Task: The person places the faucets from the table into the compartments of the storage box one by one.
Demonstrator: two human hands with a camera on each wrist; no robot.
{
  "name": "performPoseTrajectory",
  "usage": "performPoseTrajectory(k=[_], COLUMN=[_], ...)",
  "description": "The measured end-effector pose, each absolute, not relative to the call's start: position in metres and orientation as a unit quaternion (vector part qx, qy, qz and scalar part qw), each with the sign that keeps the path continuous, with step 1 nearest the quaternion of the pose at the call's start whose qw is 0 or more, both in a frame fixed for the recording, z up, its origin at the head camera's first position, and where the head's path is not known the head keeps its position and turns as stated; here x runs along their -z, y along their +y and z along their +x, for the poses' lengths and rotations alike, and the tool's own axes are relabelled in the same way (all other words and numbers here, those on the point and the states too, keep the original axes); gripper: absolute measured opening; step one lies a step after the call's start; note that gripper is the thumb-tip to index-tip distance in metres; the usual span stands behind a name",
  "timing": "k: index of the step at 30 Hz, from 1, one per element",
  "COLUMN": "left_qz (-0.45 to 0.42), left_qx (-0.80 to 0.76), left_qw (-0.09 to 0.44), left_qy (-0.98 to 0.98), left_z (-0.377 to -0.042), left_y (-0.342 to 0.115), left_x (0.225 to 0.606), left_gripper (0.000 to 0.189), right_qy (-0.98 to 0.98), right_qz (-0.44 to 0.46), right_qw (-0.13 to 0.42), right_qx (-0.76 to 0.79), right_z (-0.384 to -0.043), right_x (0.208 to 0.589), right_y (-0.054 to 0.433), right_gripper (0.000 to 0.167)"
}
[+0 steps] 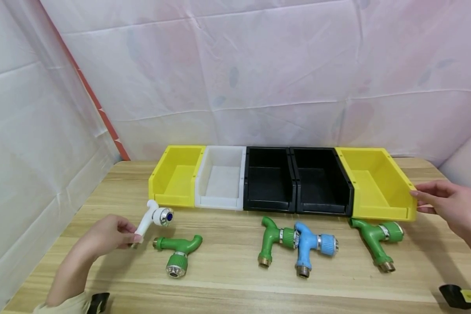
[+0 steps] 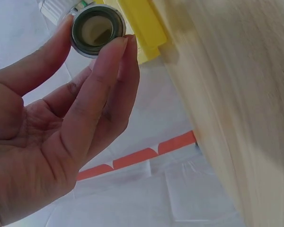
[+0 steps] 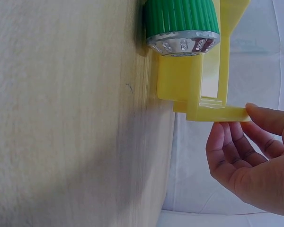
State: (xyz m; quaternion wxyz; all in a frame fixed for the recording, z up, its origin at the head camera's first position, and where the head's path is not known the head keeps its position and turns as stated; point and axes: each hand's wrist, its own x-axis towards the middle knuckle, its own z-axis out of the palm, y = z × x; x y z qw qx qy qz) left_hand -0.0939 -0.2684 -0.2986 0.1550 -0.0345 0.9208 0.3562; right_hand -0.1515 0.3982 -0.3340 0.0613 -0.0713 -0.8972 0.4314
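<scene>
Above the left part of the table, my left hand [image 1: 110, 233] pinches a white tap [image 1: 144, 223] near its threaded end, spout away from me. In the left wrist view, thumb and fingertips grip around the tap's round open end [image 2: 98, 32]. My right hand [image 1: 451, 203] holds the right side wall of the right yellow bin [image 1: 384, 212], thumb and fingers at its edge. A green tap [image 1: 184, 246] lies just right of my left hand. Another green tap [image 1: 373, 240] lies in front of the right yellow bin; its ribbed green knob [image 3: 182, 16] shows in the right wrist view.
Left of that bin, in one row, stand two black bins [image 1: 268, 206] [image 1: 325, 209], a white bin [image 1: 220, 202] and a second yellow bin [image 1: 172, 200]. In front of the black bins lie a green tap [image 1: 268, 240] and a blue tap [image 1: 306, 244], side by side. Fabric [image 1: 259, 65] hangs behind.
</scene>
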Motion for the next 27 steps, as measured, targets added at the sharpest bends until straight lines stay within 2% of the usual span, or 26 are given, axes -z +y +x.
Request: performPoseTrajectory(k=[14,21,27], left_qz=[-0.054,-0.049,-0.067], left_qx=[-0.322,-0.32,-0.322], left_qw=[0.122,0.111,0.116], left_qy=[0.937,0.94,0.937], left_z=[-0.107,-0.117,-0.127], left_y=[-0.254,-0.246,-0.24], left_x=[0.292,0.287,0.287], left_gripper=[0.02,0.02,0.019], right_qy=[-0.907,-0.9,-0.901], right_qz=[-0.075,-0.069,-0.068], right_qw=[0.056,0.068,0.067], right_qx=[-0.41,-0.425,-0.424], right_z=[-0.151,-0.15,-0.149], right_x=[0.334,0.332,0.33], right_y=[0.397,0.394,0.391], right_gripper=[0.033,0.017,0.016])
